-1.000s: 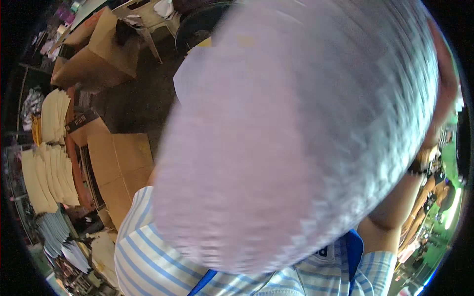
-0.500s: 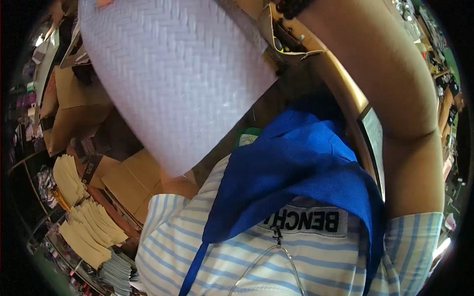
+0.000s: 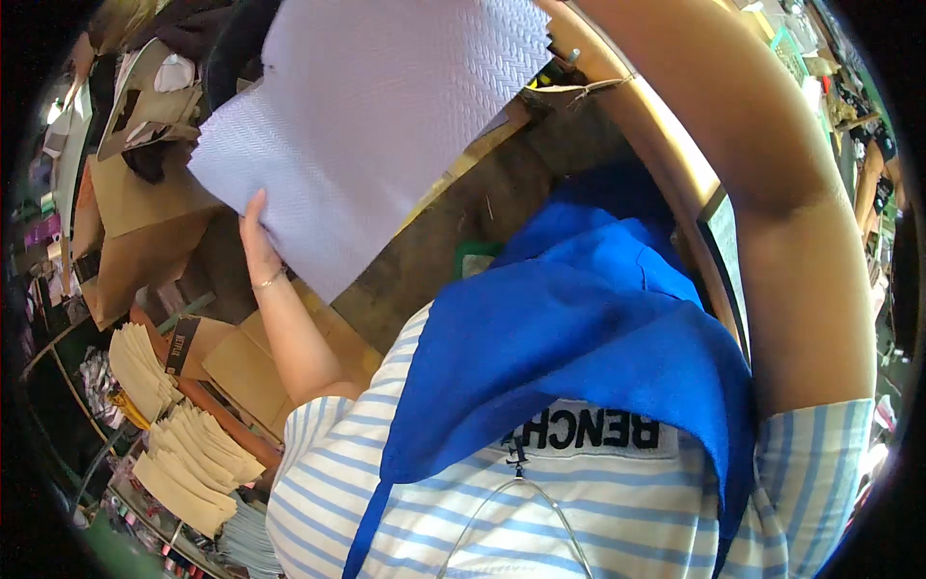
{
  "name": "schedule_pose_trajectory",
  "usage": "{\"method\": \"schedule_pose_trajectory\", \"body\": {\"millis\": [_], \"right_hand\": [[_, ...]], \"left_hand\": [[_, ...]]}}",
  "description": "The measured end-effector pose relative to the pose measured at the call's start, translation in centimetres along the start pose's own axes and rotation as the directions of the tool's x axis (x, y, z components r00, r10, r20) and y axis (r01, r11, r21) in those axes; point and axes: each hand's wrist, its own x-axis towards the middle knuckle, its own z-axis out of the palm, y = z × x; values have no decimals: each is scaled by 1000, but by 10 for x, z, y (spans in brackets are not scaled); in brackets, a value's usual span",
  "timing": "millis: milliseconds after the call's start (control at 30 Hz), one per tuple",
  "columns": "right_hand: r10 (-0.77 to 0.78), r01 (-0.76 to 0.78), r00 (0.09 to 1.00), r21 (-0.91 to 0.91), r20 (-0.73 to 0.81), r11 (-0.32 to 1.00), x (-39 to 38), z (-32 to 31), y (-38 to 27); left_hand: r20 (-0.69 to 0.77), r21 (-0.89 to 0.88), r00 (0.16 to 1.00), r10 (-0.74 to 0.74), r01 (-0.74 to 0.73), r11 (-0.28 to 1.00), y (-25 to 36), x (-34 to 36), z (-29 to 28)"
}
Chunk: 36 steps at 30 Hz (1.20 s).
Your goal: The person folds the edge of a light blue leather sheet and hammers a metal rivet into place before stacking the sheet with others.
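Observation:
A lilac sheet of material (image 3: 357, 125) with a woven herringbone texture and zigzag-cut edges hangs in front of me, folded or overlapping at its left. My left hand (image 3: 258, 236) grips it at the lower left edge; one finger shows at the edge, while the others are hidden behind the sheet. From the right, my right forearm reaches up past the top of the picture, so that hand is out of sight.
Opened cardboard boxes (image 3: 145, 227) stand at the left. Below them lie stacks of cream pieces (image 3: 198, 449) and a grey stack (image 3: 253, 540). A pale curved table edge (image 3: 666, 135) runs under my right arm. A blue cloth (image 3: 569, 338) covers my chest.
The sheet has moved up and to the right, and its left part now spreads outward. My left hand, hidden before, has come into view at its edge.

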Motion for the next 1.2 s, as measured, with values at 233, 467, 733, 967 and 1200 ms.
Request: {"method": "schedule_pose_trajectory", "body": {"millis": [233,467,733,967,1200], "right_hand": [[164,-127,967,192,-194,973,-120,-69,0],[325,-196,927,499,-186,844,-295,-37,52],[618,-384,710,550,-338,742,-416,-17,88],[766,-554,542,538,-346,635,-474,-12,127],[894,-539,310,714,-324,446,-532,7,159]], "left_hand": [[-12,225,998,-65,66,972,-25,21,-11],[16,818,694,720,-423,390,13,77,-19],[339,868,598,726,-496,4,122,276,-7],[374,898,755,539,-440,-6,107,305,-37],[332,929,753,569,-365,-59,117,320,-80]]}}
